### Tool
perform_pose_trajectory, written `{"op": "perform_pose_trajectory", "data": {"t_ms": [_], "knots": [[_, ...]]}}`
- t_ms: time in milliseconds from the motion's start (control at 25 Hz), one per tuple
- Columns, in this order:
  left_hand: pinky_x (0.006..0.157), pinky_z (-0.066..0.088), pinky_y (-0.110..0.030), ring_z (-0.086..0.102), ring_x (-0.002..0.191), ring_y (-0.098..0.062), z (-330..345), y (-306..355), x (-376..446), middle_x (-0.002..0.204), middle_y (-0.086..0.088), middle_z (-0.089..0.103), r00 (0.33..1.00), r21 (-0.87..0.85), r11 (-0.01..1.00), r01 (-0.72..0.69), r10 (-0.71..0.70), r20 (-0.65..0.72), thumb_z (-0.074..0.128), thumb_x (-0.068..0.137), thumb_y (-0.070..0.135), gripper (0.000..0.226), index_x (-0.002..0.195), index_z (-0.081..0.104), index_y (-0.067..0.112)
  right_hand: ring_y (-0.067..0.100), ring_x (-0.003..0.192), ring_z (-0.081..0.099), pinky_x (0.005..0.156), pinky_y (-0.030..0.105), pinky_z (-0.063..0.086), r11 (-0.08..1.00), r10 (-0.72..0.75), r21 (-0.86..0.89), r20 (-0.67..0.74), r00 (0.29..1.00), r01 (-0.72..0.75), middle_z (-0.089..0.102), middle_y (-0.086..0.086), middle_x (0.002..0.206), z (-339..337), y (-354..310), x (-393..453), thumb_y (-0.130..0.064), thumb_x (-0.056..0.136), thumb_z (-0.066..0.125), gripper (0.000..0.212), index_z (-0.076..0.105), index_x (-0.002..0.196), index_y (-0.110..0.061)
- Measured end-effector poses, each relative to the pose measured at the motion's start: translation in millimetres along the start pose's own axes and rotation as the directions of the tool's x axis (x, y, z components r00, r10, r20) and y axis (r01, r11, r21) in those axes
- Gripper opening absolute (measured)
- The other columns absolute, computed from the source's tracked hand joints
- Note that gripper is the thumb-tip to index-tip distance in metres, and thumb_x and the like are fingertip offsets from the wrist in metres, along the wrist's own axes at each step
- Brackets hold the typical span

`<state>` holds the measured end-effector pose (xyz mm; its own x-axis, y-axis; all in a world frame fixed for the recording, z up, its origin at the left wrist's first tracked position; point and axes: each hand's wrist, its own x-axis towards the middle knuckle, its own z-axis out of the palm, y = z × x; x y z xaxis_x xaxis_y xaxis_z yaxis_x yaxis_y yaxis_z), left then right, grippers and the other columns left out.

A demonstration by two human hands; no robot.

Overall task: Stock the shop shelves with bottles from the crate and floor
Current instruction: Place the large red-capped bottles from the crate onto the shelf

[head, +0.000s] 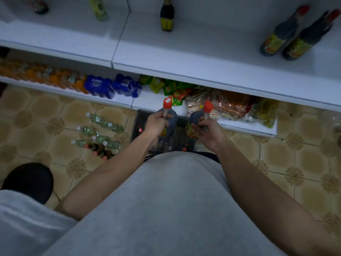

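Over crate (136,126) | L hand (156,124) & R hand (207,129) each w/ fingers clamped on neck of a dark red-cap bottle (170,115), (196,117) | upper shelf (203,58): 2 matching btls (293,36) placed | floor btls (97,133) left; approx. early-mid

We stand in a small shop. White shelves (203,52) above our hands carry spaced bottles (167,15); snack packets (171,89) lie just beyond them.
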<state>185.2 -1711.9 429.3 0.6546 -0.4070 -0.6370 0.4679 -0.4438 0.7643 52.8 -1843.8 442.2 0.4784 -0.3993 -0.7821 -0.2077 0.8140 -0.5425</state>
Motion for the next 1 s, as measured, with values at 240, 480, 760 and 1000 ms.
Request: {"op": "perform_pose_trajectory", "data": {"t_ms": [240,480,760,1000], "knots": [[0.066,0.04,-0.026,0.053,0.084,-0.016,8.9,47.3,-11.1,0.092,-0.004,0.067,0.983,0.014,0.993,-0.114,0.111,0.149,0.048,0.078,-0.011,0.032,0.088,0.071,0.008,0.021,0.08,0.059,0.066,0.029,0.055,0.98,-0.195,-0.034,-0.025,0.98,0.194,0.052,0.006,0.094,12.3,-18.0,-28.6,-0.006,0.097,0.048,0.016,0.051,0.094,-0.022],[0.081,0.046,-0.035,0.055,0.085,-0.01,26.4,104.0,-26.0,0.101,-0.002,0.069,0.942,0.027,0.979,-0.202,0.186,0.281,0.057,0.079,0.005,0.02,0.09,0.073,0.007,0.029,0.105,0.062,0.089,0.037,0.054,0.936,-0.351,-0.053,-0.102,0.931,0.347,0.06,0.007,0.109,16.4,-45.9,-57.9,-0.015,0.098,0.052,0.01,0.058,0.095,-0.024],[0.078,0.046,-0.036,0.059,0.085,-0.015,63.6,159.2,-34.9,0.099,-0.005,0.072,0.913,0.009,0.971,-0.239,0.221,0.342,0.063,0.074,0.011,0.019,0.088,0.075,0.008,0.028,0.097,0.06,0.09,0.035,0.056,0.9,-0.429,-0.043,-0.253,0.867,0.433,0.058,0.01,0.103,9.8,-89.5,-85.5,-0.019,0.096,0.051,0.006,0.057,0.096,-0.016],[0.067,0.044,-0.029,0.056,0.079,-0.009,117.6,194.5,-33.6,0.079,0.002,0.064,0.899,-0.024,0.973,-0.229,0.221,0.377,0.057,0.083,0.01,0.025,0.101,0.074,0.006,0.024,0.097,0.058,0.096,0.039,0.054,0.858,-0.505,-0.07,-0.294,0.811,0.509,0.058,0.005,0.086,-19.6,-143.1,-84.3,-0.02,0.096,0.049,0.013,0.057,0.087,-0.014]]}}
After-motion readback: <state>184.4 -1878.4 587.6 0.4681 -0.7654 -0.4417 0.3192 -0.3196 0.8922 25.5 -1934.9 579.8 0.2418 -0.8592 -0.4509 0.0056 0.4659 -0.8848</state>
